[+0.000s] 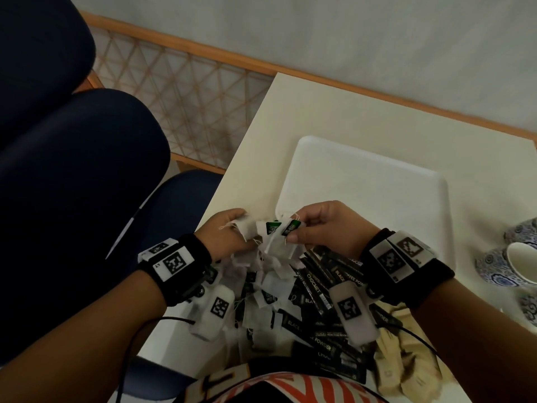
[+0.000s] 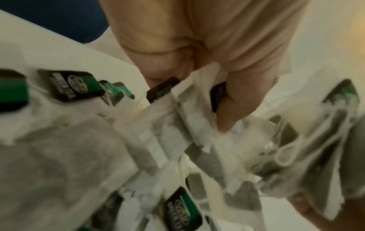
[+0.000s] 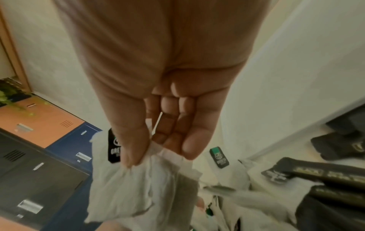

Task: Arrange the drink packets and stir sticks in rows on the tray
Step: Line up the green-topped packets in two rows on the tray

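A white tray [image 1: 369,181] lies bare on the cream table [image 1: 334,112]. Just before its near edge sits a heap of white tea bags [image 1: 267,274] with green-black tags, beside black stick packets [image 1: 322,289]. My left hand [image 1: 229,234] grips a bunch of tea bags [image 2: 189,112] lifted off the heap. My right hand [image 1: 316,225] pinches one tea bag [image 3: 142,187] between thumb and fingers, its green tag [image 1: 291,226] showing. Both hands hover over the heap at the tray's near left corner. Pale wrapped stir sticks [image 1: 406,367] lie at the near right.
Blue-patterned cups [image 1: 514,263] stand at the table's right edge, next to the tray. A dark blue chair [image 1: 72,170] fills the left, close to the table's left edge. A wicker panel [image 1: 186,97] and a wall lie beyond. Lockers [image 3: 39,156] show in the right wrist view.
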{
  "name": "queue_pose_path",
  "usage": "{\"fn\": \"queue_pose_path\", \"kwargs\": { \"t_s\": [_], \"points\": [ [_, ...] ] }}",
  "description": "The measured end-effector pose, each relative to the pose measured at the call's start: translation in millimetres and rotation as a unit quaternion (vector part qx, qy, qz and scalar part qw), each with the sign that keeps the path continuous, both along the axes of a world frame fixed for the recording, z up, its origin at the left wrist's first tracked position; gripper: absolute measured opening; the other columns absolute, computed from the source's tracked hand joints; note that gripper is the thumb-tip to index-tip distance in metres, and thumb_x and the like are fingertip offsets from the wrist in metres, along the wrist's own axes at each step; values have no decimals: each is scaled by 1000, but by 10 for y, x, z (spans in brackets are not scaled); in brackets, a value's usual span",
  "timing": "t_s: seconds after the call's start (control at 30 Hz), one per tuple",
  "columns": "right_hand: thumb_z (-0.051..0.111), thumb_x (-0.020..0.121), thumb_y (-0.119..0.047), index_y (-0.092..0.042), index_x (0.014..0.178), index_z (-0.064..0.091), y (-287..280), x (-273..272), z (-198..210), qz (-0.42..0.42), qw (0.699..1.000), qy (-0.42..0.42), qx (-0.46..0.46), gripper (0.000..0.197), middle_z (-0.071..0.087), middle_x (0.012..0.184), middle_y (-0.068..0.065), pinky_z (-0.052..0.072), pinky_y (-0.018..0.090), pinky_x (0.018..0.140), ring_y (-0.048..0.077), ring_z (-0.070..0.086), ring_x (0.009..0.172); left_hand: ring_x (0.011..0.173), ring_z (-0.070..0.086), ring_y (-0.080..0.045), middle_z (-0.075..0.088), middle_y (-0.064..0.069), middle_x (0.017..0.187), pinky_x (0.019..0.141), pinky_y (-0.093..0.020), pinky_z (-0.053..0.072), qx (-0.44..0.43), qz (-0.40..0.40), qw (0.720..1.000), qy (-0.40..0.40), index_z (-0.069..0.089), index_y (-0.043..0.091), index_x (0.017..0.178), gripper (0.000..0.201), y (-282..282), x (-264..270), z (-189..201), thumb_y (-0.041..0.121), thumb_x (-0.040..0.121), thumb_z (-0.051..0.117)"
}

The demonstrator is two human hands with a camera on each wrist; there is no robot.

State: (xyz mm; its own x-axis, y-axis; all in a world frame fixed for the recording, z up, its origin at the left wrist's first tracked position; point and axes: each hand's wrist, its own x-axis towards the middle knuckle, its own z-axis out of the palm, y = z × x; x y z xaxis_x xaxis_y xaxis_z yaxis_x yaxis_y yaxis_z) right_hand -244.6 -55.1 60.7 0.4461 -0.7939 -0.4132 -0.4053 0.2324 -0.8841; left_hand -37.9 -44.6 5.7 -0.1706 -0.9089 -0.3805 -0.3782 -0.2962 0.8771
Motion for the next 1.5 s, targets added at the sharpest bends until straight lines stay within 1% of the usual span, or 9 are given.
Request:
{"fn": "queue_pose_path", "kwargs": {
  "t_s": [0.1,0.23,0.33,0.47,0.57,0.73,1.03,1.23,1.5],
  "points": [
    [74,77,-5,-17,75,72,-29,13,5,24,999,-19,30,13,68,68,1,50,18,61,12,58,62,57,50,26,42,14,86,61,2,39,8,-7,997,79,40,18,96,46,-69,-42,8,-22,80,56],
    [71,78,0,-7,84,71,-61,63,-54,8,996,-66,55,9,70,74,3,54,20,62,12,61,64,58,57,13,61,12,76,61,-5,45,35,-14,989,145,57,29,87,35,-118,-152,10,-5,91,51],
    [74,71,-6,-8,82,72,-75,59,-84,-9,991,-103,80,12,71,79,8,56,25,66,19,64,69,45,56,5,62,7,48,57,-16,46,91,1,981,172,69,19,46,60,-134,-219,14,-5,94,42],
    [73,77,-1,-12,75,72,-122,40,-163,-80,992,-77,68,11,65,86,20,52,44,81,30,58,79,77,62,-12,68,4,65,59,-16,49,148,19,972,183,57,-9,120,30,-173,-310,17,-5,95,41],
    [69,81,1,-6,82,70,-177,31,-228,-161,984,-56,57,7,65,87,19,50,50,88,30,58,80,87,60,-31,68,-24,93,67,-31,53,203,44,952,227,59,-6,115,32,-201,-272,-24,4,92,39],
    [70,81,0,-3,86,68,-180,70,-324,-189,978,-53,64,6,67,87,18,55,42,78,28,60,77,70,65,-21,69,-8,87,52,-28,50,230,8,940,251,69,18,101,37,-195,-228,-7,41,73,59],
    [64,79,7,-25,106,62,-165,-14,-427,-106,991,-62,44,42,65,103,5,57,40,82,23,64,81,62,66,-18,67,-8,76,44,-23,49,205,2,955,212,64,9,96,12,-257,-198,-84,6,85,65],
    [73,77,-10,-38,122,45,-39,-93,-502,70,990,117,-44,60,42,122,-15,47,11,67,0,58,83,53,64,-15,68,-5,68,42,-22,49,183,1,957,225,63,8,90,8,-299,-162,-2,1,85,62],
    [70,82,-13,-32,79,70,-42,-56,-610,-14,997,79,-2,19,66,71,-13,50,21,68,3,58,65,64,69,-19,72,-7,77,45,-25,52,125,56,959,248,66,10,91,15,-406,-111,156,5,78,71]
  ]
}}
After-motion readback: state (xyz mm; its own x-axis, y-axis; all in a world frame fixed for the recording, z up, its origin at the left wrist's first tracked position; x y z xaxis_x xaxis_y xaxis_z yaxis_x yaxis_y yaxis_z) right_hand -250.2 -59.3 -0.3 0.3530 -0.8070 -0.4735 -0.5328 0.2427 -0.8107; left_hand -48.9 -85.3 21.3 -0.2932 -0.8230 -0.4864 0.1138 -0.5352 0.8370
